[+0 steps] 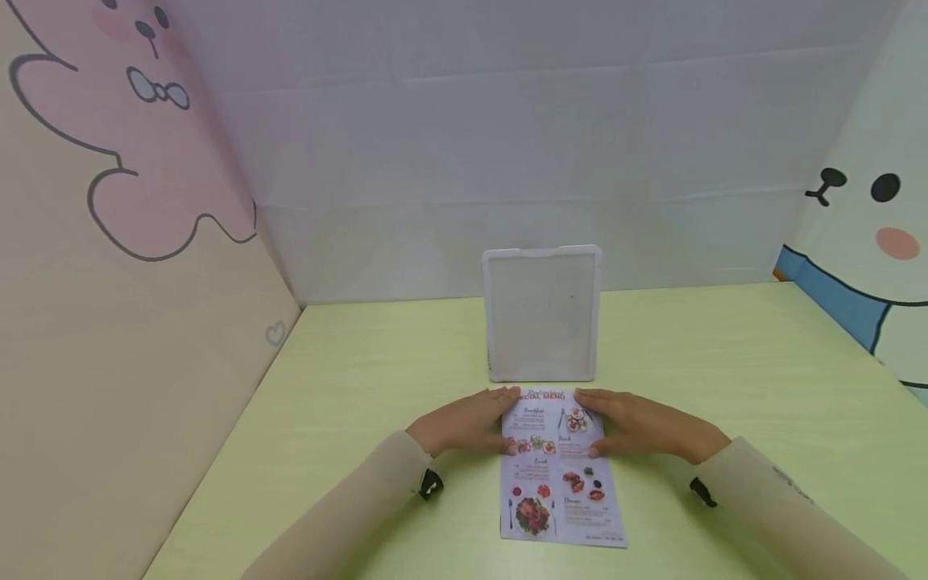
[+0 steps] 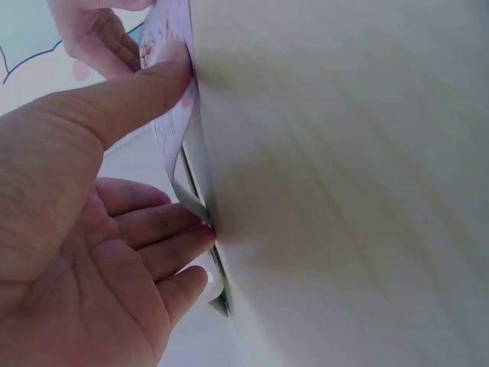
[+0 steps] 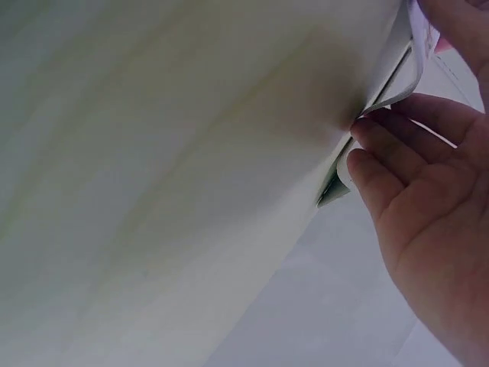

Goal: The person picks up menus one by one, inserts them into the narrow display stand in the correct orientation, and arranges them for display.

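The work in hand looks to be at an early, handling stage: the printed menu sheet [image 1: 554, 479] is laid face up on the bench [image 1: 391, 362] with its "MENU" heading toward the far side, and both hands are on it. The white-framed display stand [image 1: 541, 318] stands upright just beyond the heading, its panel showing plain grey, with no printed page on it. Sheet and stand are separate things here, so whatever would bring them together, if anything does, remains undone. The menu lies between the left hand [image 1: 467, 421] and the right hand [image 1: 645, 420], roughly midway, its lower part spread toward the person and clear of both. The left thumb rests on the left margin, while the left fingertips [image 2: 183, 252] reach the far left corner; the left wrist view shows that edge bowing up off the bench between them. The right hand mirrors this, its thumb at the right margin and its right fingertips [image 3: 390, 145] touching the far right corner, where the paper also bows. On each hand the fingers lie extended and slightly bent, set well apart from the thumb, touching the menu rather than clamping it. How firmly they press, I cannot tell.
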Demonstrator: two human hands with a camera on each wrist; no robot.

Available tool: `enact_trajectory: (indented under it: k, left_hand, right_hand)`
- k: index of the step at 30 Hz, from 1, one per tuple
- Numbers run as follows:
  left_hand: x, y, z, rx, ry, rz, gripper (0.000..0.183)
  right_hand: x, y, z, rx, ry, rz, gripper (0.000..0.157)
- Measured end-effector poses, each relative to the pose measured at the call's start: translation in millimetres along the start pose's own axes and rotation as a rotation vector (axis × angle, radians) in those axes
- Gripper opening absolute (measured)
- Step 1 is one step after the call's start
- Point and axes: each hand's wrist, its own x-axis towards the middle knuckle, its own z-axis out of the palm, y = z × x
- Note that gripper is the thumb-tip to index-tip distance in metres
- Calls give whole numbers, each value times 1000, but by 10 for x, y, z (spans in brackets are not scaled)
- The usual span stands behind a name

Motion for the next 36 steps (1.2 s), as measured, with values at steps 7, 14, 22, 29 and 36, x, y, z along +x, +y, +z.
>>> enact_trajectory:
  k: [7, 14, 22, 29, 36]
  left_hand:
    - [28, 11, 20, -88, 55, 20, 85]
    - [69, 17, 26, -114, 103, -38, 85]
    - [131, -65, 59, -213, 117, -74, 77]
    - [161, -210, 92, -485, 133, -80, 60]
    - [203, -310, 130, -638, 170, -85, 46]
  right_hand:
    - [32, 7, -23, 79, 38, -38, 77]
    - [56, 57, -17, 143, 86, -49, 68]
    - [99, 114, 24, 296, 87, 0, 57]
    - [152, 188, 62, 397, 64, 70, 46]
    - [189, 258, 94, 480, 87, 150, 39]
